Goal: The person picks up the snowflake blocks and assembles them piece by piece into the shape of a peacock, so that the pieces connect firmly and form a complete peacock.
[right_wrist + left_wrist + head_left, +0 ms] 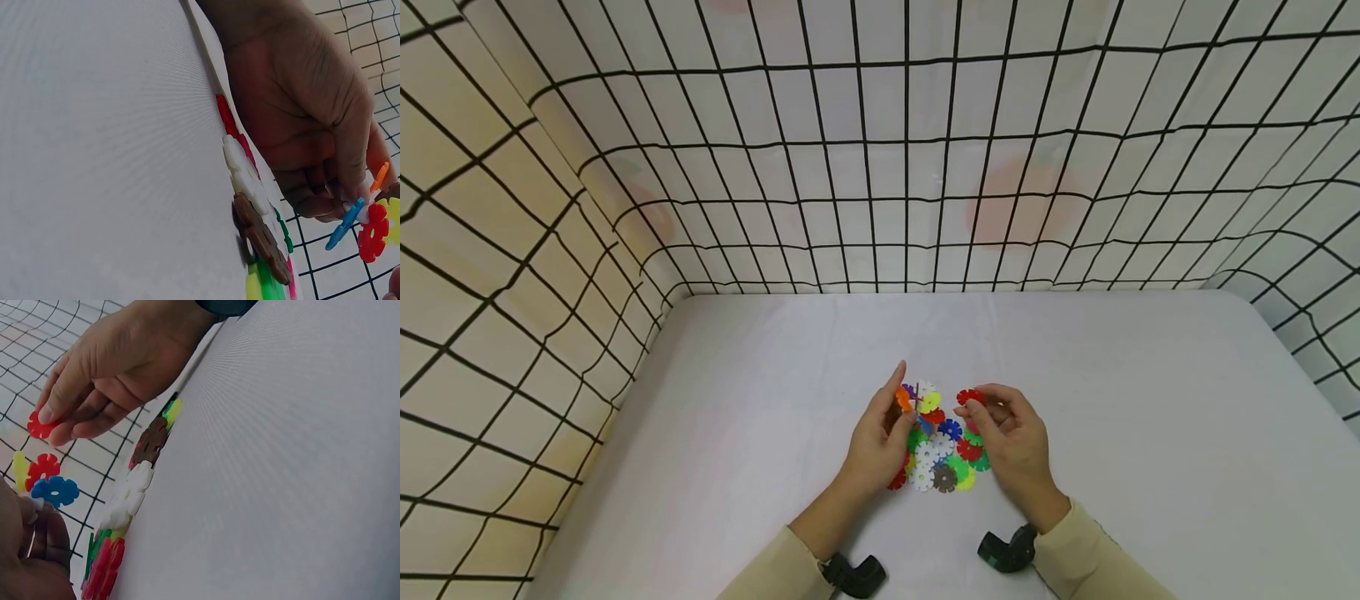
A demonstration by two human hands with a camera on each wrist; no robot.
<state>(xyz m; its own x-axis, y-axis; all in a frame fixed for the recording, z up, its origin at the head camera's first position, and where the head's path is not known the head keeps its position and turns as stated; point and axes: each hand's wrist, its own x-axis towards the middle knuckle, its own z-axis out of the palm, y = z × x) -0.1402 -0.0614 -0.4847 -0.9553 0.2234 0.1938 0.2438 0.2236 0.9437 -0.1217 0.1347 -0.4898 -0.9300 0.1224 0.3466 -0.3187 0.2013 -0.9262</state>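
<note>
My left hand (874, 446) pinches a joined cluster of notched plastic snowflake discs. In it show an orange disc (903, 399), a yellow disc (931, 403), a blue disc (55, 491) and a red disc (374, 233). Across from it, my right hand (1021, 437) pinches a single red snowflake disc (970, 397) between thumb and fingers, apart from the cluster. Under and between both hands lies a pile of loose discs, with white discs (927, 454), a brown disc (945, 478), a dark blue disc (951, 429) and several green, red and yellow ones. The hands partly cover the pile.
The pile sits on a white cloth-covered table (737, 400). Black wire grid panels (906, 137) rise behind it and along both sides, with pale cloth behind the mesh. Dark curved wrist mounts (855, 577) sit close to the tabletop.
</note>
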